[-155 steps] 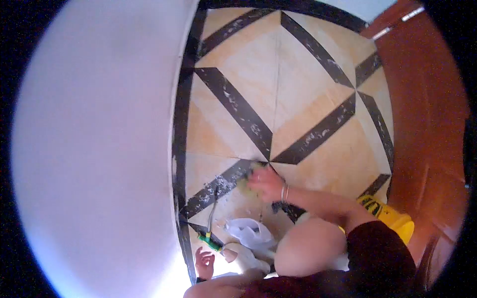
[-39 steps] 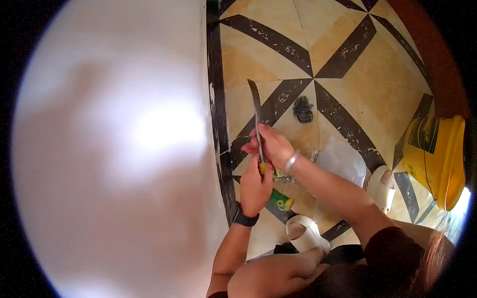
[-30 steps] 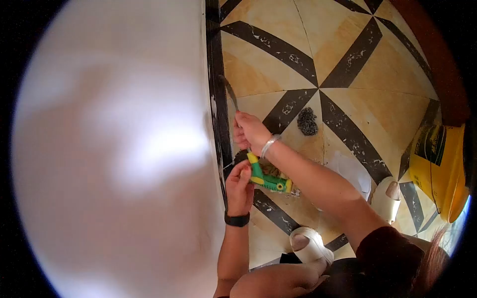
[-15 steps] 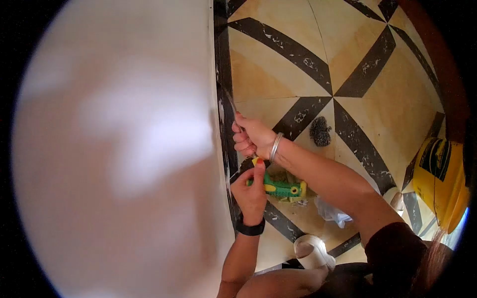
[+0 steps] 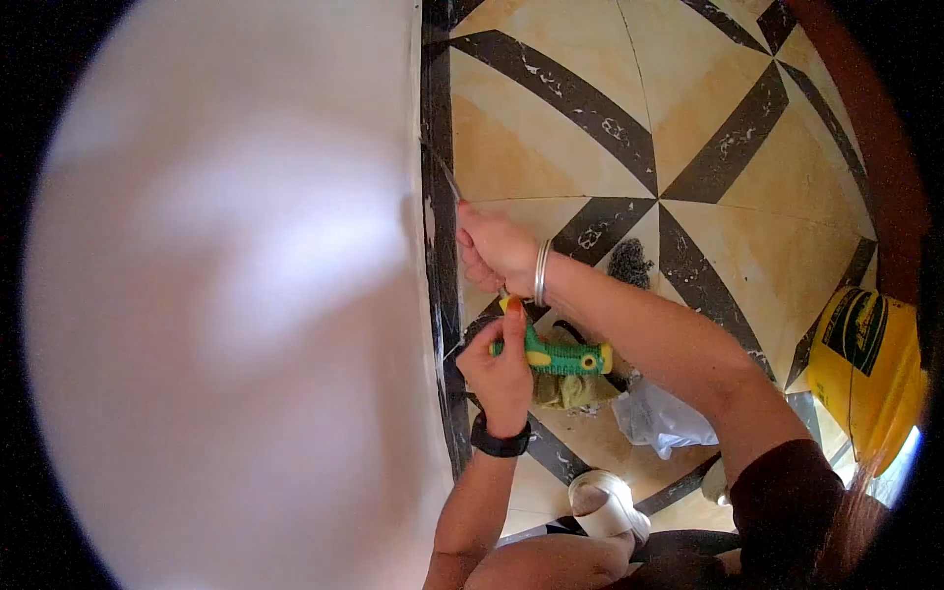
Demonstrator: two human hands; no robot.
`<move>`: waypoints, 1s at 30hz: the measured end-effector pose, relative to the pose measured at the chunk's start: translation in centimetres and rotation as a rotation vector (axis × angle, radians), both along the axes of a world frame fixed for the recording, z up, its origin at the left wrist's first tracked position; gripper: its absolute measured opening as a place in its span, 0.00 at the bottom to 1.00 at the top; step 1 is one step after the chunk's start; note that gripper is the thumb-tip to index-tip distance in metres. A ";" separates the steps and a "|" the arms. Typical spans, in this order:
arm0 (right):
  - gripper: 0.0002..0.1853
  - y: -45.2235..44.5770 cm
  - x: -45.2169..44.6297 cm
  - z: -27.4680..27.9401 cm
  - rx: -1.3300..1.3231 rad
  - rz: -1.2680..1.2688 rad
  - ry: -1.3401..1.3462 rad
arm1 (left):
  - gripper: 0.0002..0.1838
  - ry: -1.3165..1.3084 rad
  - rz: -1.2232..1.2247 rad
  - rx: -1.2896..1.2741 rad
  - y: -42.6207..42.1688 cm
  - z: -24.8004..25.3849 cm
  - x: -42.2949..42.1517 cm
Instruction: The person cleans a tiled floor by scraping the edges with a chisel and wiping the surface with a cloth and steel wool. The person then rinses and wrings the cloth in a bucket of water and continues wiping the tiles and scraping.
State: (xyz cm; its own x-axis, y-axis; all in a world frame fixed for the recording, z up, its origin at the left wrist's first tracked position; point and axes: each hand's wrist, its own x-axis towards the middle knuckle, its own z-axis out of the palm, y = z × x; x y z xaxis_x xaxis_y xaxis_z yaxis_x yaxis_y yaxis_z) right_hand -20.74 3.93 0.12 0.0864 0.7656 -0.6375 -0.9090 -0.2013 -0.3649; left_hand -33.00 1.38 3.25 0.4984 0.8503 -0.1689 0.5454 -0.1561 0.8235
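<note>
My left hand [image 5: 497,379], with a black watch on the wrist, is closed around a pistol-shaped green-and-yellow handle [image 5: 570,358]. My right hand [image 5: 497,248], wearing silver bangles, is wrapped round a thin metal shaft [image 5: 449,179] farther up. The shaft seems to continue from the handle, though my fingers hide part of it. Its tip meets the dark floor border [image 5: 438,108] where it runs along the white wall [image 5: 246,295]. Greenish cloth-like material [image 5: 570,393] lies on the floor under the handle.
A dark scouring-pad-like clump [image 5: 629,262] sits beyond my right forearm. A crumpled clear plastic bag [image 5: 664,418] lies under that arm. A yellow bucket [image 5: 846,383] stands at the right. A white slipper [image 5: 610,501] is on my foot on the patterned tile floor [image 5: 551,138].
Both hands and the tool have shifted slightly up along the wall edge, the tip with them. The view has moved a little. Both grips stay the same.
</note>
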 end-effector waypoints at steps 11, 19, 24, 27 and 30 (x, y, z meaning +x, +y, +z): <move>0.24 -6.6 -9.0 -0.1 -0.053 0.151 -0.234 | 0.10 0.066 0.044 -0.175 -9.0 -0.7 -10.0; 0.24 -5.1 -9.2 -0.3 -0.048 0.006 0.187 | 0.13 0.026 0.041 -0.153 -6.3 -0.6 -10.6; 0.24 -2.2 -6.8 -2.4 -0.004 -0.086 0.099 | 0.15 0.119 0.022 -0.167 -3.0 0.2 -6.6; 0.24 -5.2 -8.9 -0.7 -0.019 0.041 0.018 | 0.14 0.103 -0.032 0.082 -5.8 0.0 -9.0; 0.23 -4.0 -7.6 -1.6 0.025 0.038 -0.048 | 0.14 -0.007 0.011 -0.017 -5.3 -0.2 -7.6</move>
